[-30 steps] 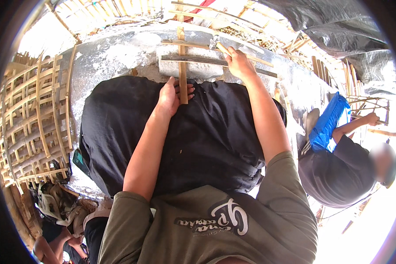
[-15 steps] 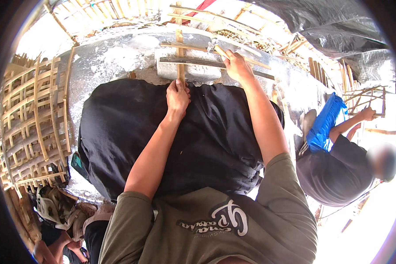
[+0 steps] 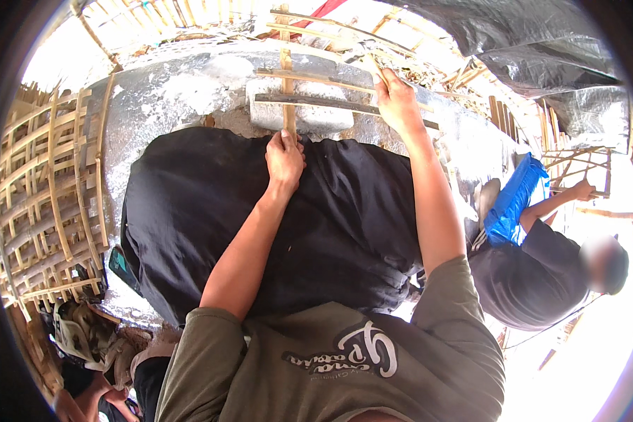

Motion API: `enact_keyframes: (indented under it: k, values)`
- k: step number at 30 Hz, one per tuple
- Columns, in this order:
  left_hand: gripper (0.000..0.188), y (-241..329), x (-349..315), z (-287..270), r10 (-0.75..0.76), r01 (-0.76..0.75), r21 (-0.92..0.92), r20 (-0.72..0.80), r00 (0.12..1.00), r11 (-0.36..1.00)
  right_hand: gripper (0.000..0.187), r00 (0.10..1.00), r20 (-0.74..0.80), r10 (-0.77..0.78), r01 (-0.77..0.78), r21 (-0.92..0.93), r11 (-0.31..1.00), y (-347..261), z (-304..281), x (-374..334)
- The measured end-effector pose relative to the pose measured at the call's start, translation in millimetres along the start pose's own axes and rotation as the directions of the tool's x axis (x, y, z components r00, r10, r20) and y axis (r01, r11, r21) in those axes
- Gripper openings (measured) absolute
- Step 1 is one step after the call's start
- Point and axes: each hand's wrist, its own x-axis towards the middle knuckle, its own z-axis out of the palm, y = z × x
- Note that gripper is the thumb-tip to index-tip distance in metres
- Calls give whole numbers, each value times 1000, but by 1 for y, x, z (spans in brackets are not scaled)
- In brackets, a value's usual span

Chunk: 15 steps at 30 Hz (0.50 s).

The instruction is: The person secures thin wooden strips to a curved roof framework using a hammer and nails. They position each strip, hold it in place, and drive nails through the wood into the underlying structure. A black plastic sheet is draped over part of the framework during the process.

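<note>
Left hand (image 3: 285,160) and right hand (image 3: 399,104) both gripping, upper centre.
Left forearm (image 3: 250,239) is slanting up, hand clasping the lower end of a bamboo strip (image 3: 286,62), upper centre. Right forearm (image 3: 437,186) is pointing up, hand wrapping a wooden tool handle (image 3: 377,68) right of it.

Beyond the left hand (image 3: 285,160), crosswise slats (image 3: 323,103) span the long slat (image 3: 286,60), a block (image 3: 316,121) beneath. Well left of that hand is a lattice panel (image 3: 51,176); well right of the right hand (image 3: 399,102), a co-worker (image 3: 534,281) beside plastic sheeting (image 3: 517,200).
</note>
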Motion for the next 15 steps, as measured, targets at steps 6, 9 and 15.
enact_keyframes:
  k: [6,9,15]
  values:
    - [41,2,-1,1,-18,18,-13,5,1000,1000,31,975,159,156,-162,29,986,12,-38,-1]
    - [41,4,-1,1,-46,47,-58,17,999,997,34,975,181,127,-131,14,991,31,-61,-6]
    - [41,4,-3,-1,-50,50,-38,-1,999,998,34,879,406,250,-308,82,948,42,-82,-36]
